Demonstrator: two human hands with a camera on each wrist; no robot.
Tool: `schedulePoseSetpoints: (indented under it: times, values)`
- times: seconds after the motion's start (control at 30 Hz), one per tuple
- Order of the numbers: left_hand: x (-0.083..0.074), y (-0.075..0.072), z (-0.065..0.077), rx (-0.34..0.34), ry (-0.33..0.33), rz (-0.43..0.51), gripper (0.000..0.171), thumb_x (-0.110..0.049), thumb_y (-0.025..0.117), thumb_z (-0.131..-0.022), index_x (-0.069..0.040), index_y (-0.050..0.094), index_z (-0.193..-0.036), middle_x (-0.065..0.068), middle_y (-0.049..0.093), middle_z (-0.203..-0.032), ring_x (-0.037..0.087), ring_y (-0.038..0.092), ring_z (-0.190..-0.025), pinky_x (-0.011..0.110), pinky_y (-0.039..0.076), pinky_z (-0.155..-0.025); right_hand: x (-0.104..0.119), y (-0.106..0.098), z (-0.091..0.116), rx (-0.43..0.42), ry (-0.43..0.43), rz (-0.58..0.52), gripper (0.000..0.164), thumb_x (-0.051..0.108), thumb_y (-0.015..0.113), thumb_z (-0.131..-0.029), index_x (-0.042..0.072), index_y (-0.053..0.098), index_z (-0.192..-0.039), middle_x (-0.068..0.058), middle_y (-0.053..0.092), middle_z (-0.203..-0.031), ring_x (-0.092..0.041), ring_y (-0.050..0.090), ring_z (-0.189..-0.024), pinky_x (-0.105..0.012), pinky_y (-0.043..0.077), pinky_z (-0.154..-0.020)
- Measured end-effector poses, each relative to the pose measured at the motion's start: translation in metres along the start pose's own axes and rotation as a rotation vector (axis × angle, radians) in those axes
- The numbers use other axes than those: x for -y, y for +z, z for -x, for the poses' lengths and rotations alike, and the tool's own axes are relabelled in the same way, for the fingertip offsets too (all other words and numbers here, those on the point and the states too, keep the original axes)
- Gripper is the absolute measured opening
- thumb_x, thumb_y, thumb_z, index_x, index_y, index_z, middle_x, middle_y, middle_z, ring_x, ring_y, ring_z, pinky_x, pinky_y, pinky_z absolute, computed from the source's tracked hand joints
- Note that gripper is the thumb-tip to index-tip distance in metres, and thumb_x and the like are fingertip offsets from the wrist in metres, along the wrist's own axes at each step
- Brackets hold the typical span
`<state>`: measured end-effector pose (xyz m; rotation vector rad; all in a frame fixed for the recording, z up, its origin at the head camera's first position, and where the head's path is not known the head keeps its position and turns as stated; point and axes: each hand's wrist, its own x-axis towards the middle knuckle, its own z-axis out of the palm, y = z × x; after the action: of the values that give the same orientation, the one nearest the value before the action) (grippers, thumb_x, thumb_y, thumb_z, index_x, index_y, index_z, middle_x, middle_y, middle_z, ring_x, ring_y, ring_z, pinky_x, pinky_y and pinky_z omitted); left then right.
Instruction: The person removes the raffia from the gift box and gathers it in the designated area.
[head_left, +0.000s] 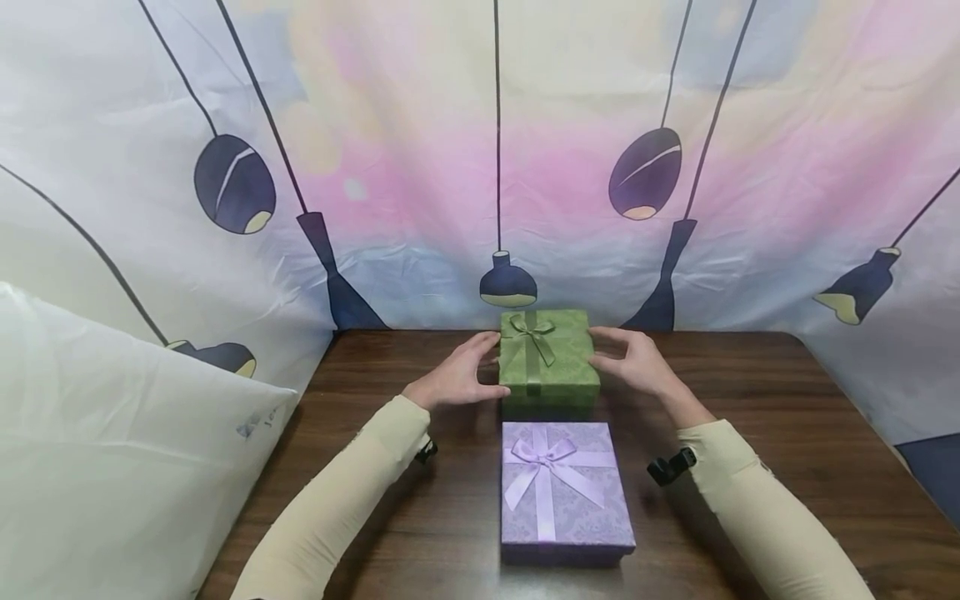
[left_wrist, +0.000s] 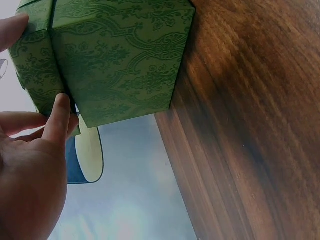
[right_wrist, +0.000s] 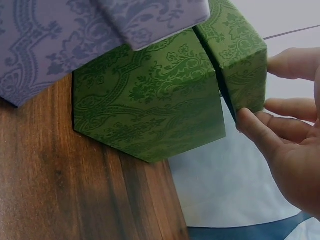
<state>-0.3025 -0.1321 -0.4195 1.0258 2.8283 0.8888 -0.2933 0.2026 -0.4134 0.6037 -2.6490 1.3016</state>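
Note:
A green patterned gift box point(head_left: 551, 407) stands toward the back of the table, its lid point(head_left: 566, 350) tied with a green ribbon and bow. My left hand point(head_left: 456, 377) grips the lid's left side, thumb near the front corner, fingertips at the lower edge. On the opposite side, my right hand point(head_left: 636, 363) holds the lid with thumb and fingers. In the right wrist view a dark gap between lid point(right_wrist: 245, 75) and box body point(right_wrist: 170, 105) widens toward the far end, so the lid sits slightly raised and tilted.
A purple gift box point(head_left: 592, 508) with a lilac bow lies closed in front of the green one. The dark wooden table point(head_left: 405, 508) ends at a curtain point(head_left: 420, 167) printed with lamps. At the left, a large white sheet-like item point(head_left: 112, 442) overlaps the table edge.

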Motion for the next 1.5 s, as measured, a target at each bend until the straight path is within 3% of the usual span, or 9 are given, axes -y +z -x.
schedulePoseSetpoints:
  times: [0.27,0.57,0.83,1.07,1.13,1.37,1.5]
  values:
    - [-0.001,-0.007,0.0,-0.035,0.025,-0.01,0.102,-0.043,0.082,-0.075,0.001,0.03,-0.151,0.019,0.032,-0.153,0.033,0.05,-0.131,0.044,0.036,-0.114,0.01,-0.005,-0.001,-0.005,0.003,-0.012,0.054,0.026,0.075,-0.087,0.009,0.058,-0.135,-0.014,0.06,-0.134,-0.03,0.063,-0.114,-0.042,0.054,-0.091]
    - [-0.001,-0.006,0.005,-0.032,0.033,0.02,0.102,-0.038,0.084,-0.075,0.002,0.029,-0.151,0.018,0.031,-0.154,0.029,0.06,-0.121,0.04,0.039,-0.113,0.008,-0.003,0.002,0.029,0.023,-0.108,0.055,0.026,0.074,-0.088,0.011,0.056,-0.138,-0.014,0.058,-0.136,-0.029,0.065,-0.112,-0.029,0.057,-0.084]
    - [-0.003,-0.009,0.007,-0.093,0.062,-0.01,0.103,-0.04,0.086,-0.071,0.002,0.033,-0.149,0.018,0.036,-0.151,0.027,0.06,-0.119,0.042,0.038,-0.113,0.014,-0.004,0.001,0.035,0.017,-0.179,0.055,0.02,0.074,-0.088,0.005,0.055,-0.138,-0.018,0.056,-0.138,-0.034,0.065,-0.111,-0.022,0.056,-0.083]
    - [-0.006,-0.015,0.009,-0.124,0.049,-0.032,0.104,-0.042,0.085,-0.071,-0.001,0.033,-0.15,0.017,0.036,-0.152,0.035,0.041,-0.137,0.047,0.035,-0.114,0.024,-0.007,-0.002,0.027,0.014,-0.232,0.054,0.014,0.073,-0.089,0.003,0.054,-0.138,-0.021,0.054,-0.139,-0.038,0.063,-0.113,-0.025,0.057,-0.085]
    - [-0.007,-0.016,0.009,-0.13,0.05,-0.029,0.104,-0.042,0.085,-0.07,-0.001,0.033,-0.15,0.017,0.035,-0.152,0.035,0.04,-0.137,0.048,0.035,-0.114,0.022,-0.006,-0.004,0.015,0.008,-0.231,0.053,0.015,0.073,-0.088,0.005,0.055,-0.137,-0.02,0.055,-0.138,-0.037,0.064,-0.112,-0.025,0.057,-0.084]
    - [-0.008,-0.02,0.01,-0.133,0.084,0.065,0.105,-0.029,0.088,-0.071,0.001,0.028,-0.152,0.018,0.031,-0.154,0.026,0.068,-0.105,0.044,0.04,-0.111,0.028,-0.006,-0.007,-0.004,0.008,-0.239,0.054,0.014,0.073,-0.088,0.003,0.054,-0.138,-0.021,0.055,-0.137,-0.039,0.063,-0.113,-0.022,0.056,-0.084]
    - [-0.008,-0.021,0.014,-0.153,0.115,0.11,0.105,-0.022,0.088,-0.071,0.003,0.026,-0.152,0.019,0.03,-0.154,0.027,0.069,-0.1,0.045,0.04,-0.111,0.032,-0.004,-0.009,-0.013,0.007,-0.239,0.056,0.015,0.075,-0.087,0.005,0.054,-0.138,-0.02,0.056,-0.137,-0.038,0.063,-0.114,-0.021,0.056,-0.083]
